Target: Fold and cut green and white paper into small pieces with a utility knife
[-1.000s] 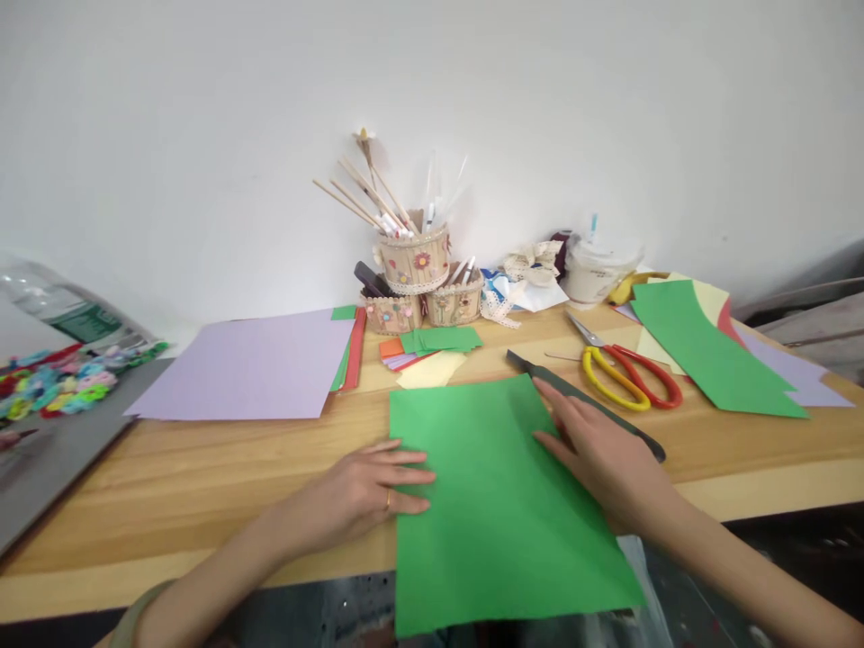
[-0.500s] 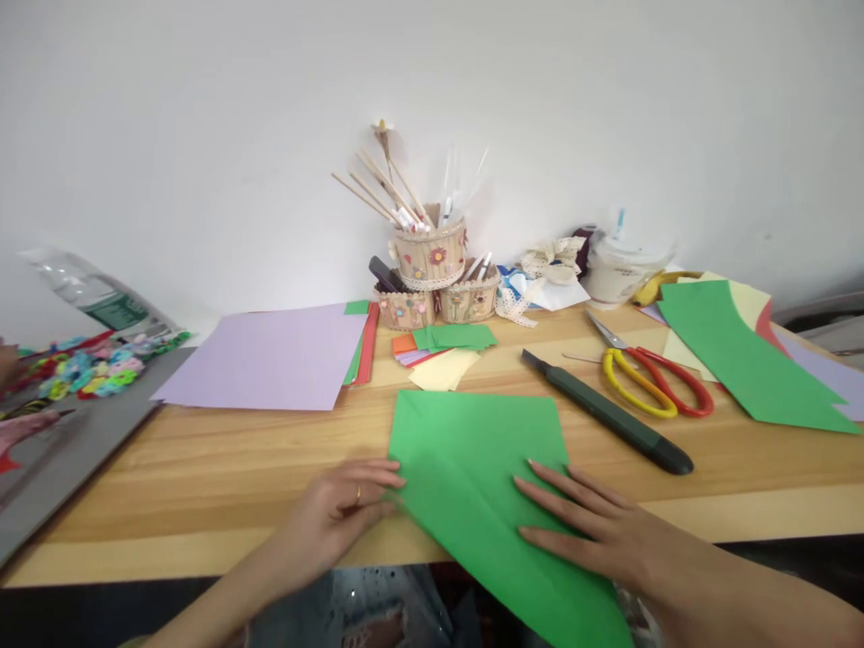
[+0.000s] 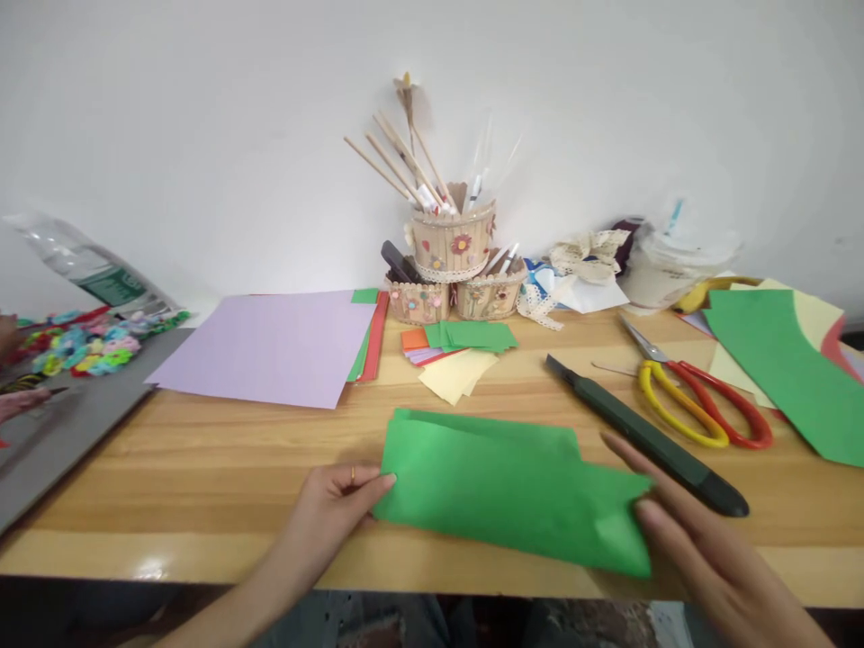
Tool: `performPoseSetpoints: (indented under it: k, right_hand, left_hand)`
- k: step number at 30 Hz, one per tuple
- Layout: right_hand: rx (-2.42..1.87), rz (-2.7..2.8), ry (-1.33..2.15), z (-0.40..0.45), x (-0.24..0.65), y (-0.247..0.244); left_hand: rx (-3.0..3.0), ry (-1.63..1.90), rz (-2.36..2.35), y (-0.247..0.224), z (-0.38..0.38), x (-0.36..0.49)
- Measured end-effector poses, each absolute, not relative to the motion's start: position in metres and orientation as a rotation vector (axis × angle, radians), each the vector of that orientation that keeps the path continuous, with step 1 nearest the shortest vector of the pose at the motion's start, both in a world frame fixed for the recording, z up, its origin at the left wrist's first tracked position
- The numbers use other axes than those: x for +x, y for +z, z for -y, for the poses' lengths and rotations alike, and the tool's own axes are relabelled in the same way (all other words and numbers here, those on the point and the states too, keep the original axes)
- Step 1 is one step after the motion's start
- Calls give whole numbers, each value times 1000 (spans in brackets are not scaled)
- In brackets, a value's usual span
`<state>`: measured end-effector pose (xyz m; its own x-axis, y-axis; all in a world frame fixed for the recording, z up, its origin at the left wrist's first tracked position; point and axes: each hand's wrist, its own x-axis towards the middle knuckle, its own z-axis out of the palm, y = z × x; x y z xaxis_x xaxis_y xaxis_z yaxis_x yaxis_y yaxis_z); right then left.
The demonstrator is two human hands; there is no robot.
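Observation:
A sheet of green paper point(image 3: 486, 486), doubled over lengthwise, is at the front of the table. Its front layer does not line up with the back one and juts out to the right. My left hand point(image 3: 341, 499) pinches the left end, thumb on top. At the right end, my right hand point(image 3: 702, 531) has the paper's edge between its thumb and a long stretched forefinger; its other fingers are mostly hidden. Behind that hand lies a dark green craft knife point(image 3: 648, 436). Scissors point(image 3: 695, 396) with yellow and red handles rest farther right.
Purple sheets point(image 3: 270, 346) lie left of small coloured paper pieces point(image 3: 472, 337). Decorated pots point(image 3: 452, 243) with sticks and pens stand by the wall. A lidded cup point(image 3: 675, 265) and green offcuts point(image 3: 776, 360) are at right. Another person's hand point(image 3: 23, 400) is at far left.
The near part of the green paper, which hung over the table edge, is now folded up onto the rest. My right hand has gone from lying flat on it to its right end.

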<state>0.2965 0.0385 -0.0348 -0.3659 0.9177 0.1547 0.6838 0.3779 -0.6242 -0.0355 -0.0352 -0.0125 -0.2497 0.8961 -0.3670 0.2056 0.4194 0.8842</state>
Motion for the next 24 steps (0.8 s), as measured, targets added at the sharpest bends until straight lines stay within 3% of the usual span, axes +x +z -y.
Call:
performPoseSetpoints:
  k: [3, 7, 14, 24]
  right_hand:
    - [-1484, 2020, 763, -31, 270, -33]
    - [-1592, 2005, 412, -25, 247, -38]
    - [-1330, 2373, -74, -33, 252, -45]
    - [-1230, 2418, -73, -20, 264, -58]
  left_hand:
    - [909, 851, -1777, -13, 30, -33]
    - [1076, 902, -1859, -19, 28, -37]
    - [1793, 830, -1854, -21, 18, -44]
    - [2202, 828, -1723, -24, 13, -48]
